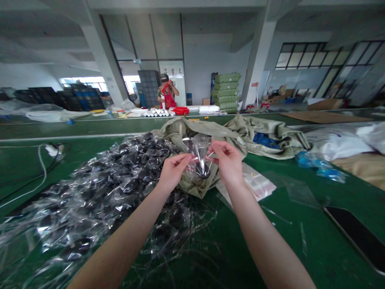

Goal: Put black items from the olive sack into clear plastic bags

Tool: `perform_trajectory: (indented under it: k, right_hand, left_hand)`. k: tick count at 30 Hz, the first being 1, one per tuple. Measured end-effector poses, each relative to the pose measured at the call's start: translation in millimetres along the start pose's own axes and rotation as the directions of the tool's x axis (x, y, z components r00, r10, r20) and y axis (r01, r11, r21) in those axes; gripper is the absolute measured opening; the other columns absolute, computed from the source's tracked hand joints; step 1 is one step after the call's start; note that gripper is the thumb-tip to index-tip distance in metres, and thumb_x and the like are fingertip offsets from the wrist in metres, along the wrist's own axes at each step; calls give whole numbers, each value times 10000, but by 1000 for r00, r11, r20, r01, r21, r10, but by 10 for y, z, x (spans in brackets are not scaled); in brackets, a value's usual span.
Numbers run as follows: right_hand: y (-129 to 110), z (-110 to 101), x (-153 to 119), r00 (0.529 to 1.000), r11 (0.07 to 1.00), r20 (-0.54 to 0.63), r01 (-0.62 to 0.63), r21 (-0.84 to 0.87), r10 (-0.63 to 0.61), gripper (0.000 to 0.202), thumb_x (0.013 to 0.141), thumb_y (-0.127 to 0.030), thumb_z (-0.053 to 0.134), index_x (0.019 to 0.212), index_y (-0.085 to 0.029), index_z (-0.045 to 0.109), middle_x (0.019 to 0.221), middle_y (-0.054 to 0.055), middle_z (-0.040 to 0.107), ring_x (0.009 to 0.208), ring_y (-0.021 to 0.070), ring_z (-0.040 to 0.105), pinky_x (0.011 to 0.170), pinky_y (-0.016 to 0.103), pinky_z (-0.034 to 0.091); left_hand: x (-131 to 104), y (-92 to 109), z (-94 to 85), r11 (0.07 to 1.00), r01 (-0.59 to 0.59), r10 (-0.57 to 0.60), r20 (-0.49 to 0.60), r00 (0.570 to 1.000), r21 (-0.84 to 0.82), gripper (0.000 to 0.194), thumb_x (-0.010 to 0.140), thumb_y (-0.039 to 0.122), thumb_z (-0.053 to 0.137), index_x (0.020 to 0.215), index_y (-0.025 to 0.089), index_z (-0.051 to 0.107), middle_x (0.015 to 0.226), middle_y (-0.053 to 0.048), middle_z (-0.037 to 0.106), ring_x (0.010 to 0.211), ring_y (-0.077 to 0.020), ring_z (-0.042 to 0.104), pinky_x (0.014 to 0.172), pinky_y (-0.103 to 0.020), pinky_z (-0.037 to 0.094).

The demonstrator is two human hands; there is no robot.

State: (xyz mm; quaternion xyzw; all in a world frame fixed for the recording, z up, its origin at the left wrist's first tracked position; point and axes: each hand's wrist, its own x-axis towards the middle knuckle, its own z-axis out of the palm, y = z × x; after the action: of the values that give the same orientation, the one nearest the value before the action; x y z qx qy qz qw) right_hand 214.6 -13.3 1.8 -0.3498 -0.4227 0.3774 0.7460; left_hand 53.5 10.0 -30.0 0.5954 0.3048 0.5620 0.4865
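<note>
- Bag (pixel 200 149): one, clear, black piece (pixel 202 171) at its lower end; frame centre, in front of the sack (pixel 197 188). Whether sealed, cannot tell.
- Left hand (pixel 172 171): fingers together, clamped on the bag's left side.
- Right hand (pixel 230 160): fingers pinched on the bag's right side.
- Pile (pixel 120 184): many wrapped black pieces, left half of frame, on green surface (pixel 325 257).
- Flat bags (pixel 255 182): right of centre, seemingly unfilled.
- Progress, by judgement: many wrapped, one in hand; number left, cannot tell.
</note>
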Motion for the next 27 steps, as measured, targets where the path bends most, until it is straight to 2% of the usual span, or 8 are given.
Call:
perform_trajectory:
  k: [4,7,10,14,21,24,27]
  right_hand:
    - [76,-43,84,998,998,13,-67,4,67,291,687,-423,739,868,-203,677,802,14,692,762,174,669,666,328,609]
    - [126,-52,105,985,989,92,-141,-36,143,337,669,-445,760,893,-202,696,883,38,720,808,185,688,727,338,600]
    - [177,-57,99,964,978,187,-164,-130,187,315,626,-416,804,832,-193,718,864,45,737,793,179,691,751,336,591]
    - [239,-82,114,965,972,190,-148,-182,182,262,620,-422,808,695,-190,712,736,38,737,730,184,695,732,342,589]
    - [281,-68,121,969,982,193,-131,-137,156,311,611,-460,813,719,-195,692,727,33,746,690,182,710,723,360,609]
    - [305,-57,127,976,985,179,-100,-142,125,327,597,-468,820,716,-195,686,686,19,730,655,172,700,704,356,616]
    - [332,-73,149,976,985,184,-87,-146,114,312,607,-438,820,747,-195,685,673,-2,713,626,150,682,685,338,616]
  left_hand:
    - [81,-19,-16,1000,6,-4,-119,993,18,347,752,469,713,882,151,759,866,-84,763,843,-271,722,536,-310,581]
    - [123,-19,-66,1000,29,-26,-189,982,12,322,741,453,722,869,160,757,843,-69,762,837,-267,725,502,-284,566]
    - [146,-15,-126,999,33,-30,-221,975,12,334,729,467,725,845,156,754,849,-73,761,850,-273,724,495,-279,562]
    - [155,-24,-198,999,28,-32,-197,980,-19,356,730,474,733,871,148,751,873,-94,763,846,-270,725,506,-283,572]
    - [176,-73,-279,999,27,-33,-128,991,-46,377,714,481,752,887,146,751,898,-114,762,838,-280,722,520,-302,576]
    - [195,-56,-349,996,-22,30,-93,995,86,330,743,468,727,865,164,769,881,-96,766,786,-249,717,532,-286,561]
    - [211,-21,-429,950,-139,162,-61,985,279,243,767,412,711,836,193,789,862,-60,771,765,-208,702,657,-285,564]
